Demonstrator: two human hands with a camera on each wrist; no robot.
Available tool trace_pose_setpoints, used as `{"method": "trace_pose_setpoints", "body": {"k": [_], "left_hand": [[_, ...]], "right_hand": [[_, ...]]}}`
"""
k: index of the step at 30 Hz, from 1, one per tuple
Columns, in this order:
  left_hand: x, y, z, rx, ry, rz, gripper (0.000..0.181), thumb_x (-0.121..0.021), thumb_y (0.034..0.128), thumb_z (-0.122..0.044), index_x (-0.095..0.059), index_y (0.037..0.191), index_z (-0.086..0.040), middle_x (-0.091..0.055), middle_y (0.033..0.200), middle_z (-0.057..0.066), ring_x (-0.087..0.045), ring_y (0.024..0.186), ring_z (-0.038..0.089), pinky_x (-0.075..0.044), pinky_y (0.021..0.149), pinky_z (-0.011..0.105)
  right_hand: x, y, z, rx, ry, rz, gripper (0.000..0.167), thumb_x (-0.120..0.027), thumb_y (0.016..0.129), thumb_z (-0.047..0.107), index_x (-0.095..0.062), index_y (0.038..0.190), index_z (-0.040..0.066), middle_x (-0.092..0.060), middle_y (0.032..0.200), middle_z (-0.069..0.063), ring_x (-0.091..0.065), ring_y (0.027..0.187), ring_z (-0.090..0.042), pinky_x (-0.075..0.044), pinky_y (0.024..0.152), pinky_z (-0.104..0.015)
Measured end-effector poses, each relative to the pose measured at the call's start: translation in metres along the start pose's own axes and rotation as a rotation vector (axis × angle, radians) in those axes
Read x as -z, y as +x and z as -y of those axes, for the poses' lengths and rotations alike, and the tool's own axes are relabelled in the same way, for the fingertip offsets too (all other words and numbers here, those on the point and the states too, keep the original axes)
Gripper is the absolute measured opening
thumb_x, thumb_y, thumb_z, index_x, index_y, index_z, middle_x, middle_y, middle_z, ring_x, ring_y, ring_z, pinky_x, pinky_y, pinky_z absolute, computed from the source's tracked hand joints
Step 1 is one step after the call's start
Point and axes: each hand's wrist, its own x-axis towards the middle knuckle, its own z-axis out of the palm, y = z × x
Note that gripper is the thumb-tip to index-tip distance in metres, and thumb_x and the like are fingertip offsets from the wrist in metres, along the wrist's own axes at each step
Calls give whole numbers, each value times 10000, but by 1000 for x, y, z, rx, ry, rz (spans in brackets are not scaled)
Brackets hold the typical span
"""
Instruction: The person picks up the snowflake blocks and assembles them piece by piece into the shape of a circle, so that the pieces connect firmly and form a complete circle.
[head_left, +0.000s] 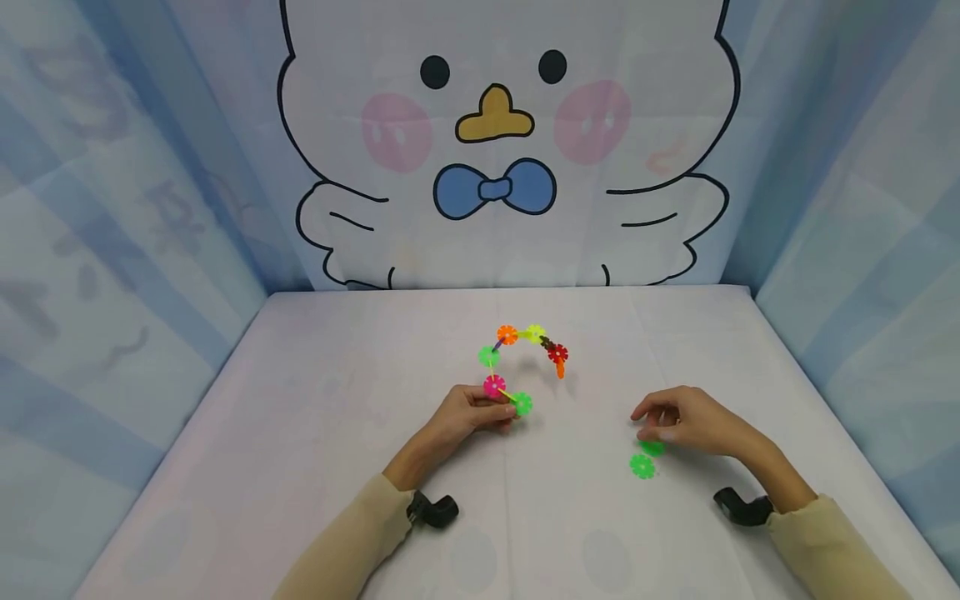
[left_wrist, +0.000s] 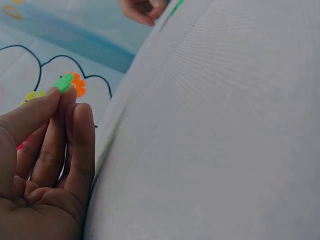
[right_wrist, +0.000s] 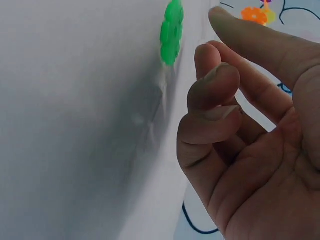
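Note:
A curved chain of flower-shaped plastic snap discs (head_left: 507,335) in pink, green, orange, yellow, red and other colours extends from my left hand (head_left: 468,414). The thumb and fingertips of that hand pinch the green disc (head_left: 522,404) at the chain's near end, also visible in the left wrist view as a green disc (left_wrist: 63,83). To the right, two loose green discs (head_left: 642,467) lie on the table. Over them hovers my right hand (head_left: 697,422), its fingers loosely bent. In the right wrist view nothing sits between its thumb and fingers, and a green disc (right_wrist: 171,32) is beside them.
The white-covered table (head_left: 300,433) is enclosed by pale blue curtains (head_left: 112,250) on both sides. A printed cartoon backdrop (head_left: 495,250) stands along its far edge. Each wrist carries a black camera mount, such as the left one (head_left: 435,510).

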Motion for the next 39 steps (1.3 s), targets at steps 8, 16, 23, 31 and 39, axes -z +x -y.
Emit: {"method": "trace_pose_setpoints", "body": {"k": [8, 16, 23, 31, 39], "left_hand": [[0, 0, -1, 8, -13, -1, 281, -754, 966, -45, -725, 1201, 105, -826, 961, 21, -747, 802, 83, -651, 824, 253], [1, 1, 0, -4, -19, 7, 273, -746, 967, -35, -720, 1193, 117, -827, 951, 8, -750, 807, 73, -647, 811, 243], [1, 1, 1, -15, -16, 10, 267, -741, 969, -31, -718, 1188, 121, -823, 934, -5, -744, 801, 71, -644, 805, 240], [0, 1, 1, -12, -22, 7, 269, -742, 968, -28, -717, 1190, 121, -824, 942, 0, -745, 802, 69, -645, 805, 239], [0, 1, 1, -9, -27, 2, 267, -740, 967, -18, -716, 1192, 123, -823, 933, -2, -746, 794, 69, -646, 805, 240]], "right_hand": [[5, -10, -15, -17, 11, 84, 260, -891, 857, 261, -766, 1044, 131, -639, 852, 47, -541, 693, -7, -489, 619, -207], [3, -9, -12, -31, -3, 67, 239, -905, 837, 245, -723, 956, 144, -648, 855, 44, -530, 705, -17, -476, 624, -213], [5, -6, -11, -25, -6, 71, 207, -893, 847, 199, -706, 921, 149, -674, 840, 60, -582, 721, -27, -523, 655, -221], [9, -5, -8, -61, 33, 110, 128, -851, 890, 166, -746, 945, 117, -729, 867, 43, -625, 753, -30, -547, 682, -213], [10, -2, -5, -26, 76, 104, 95, -835, 901, 129, -762, 939, 82, -754, 854, 23, -635, 731, -28, -549, 666, -210]]}}
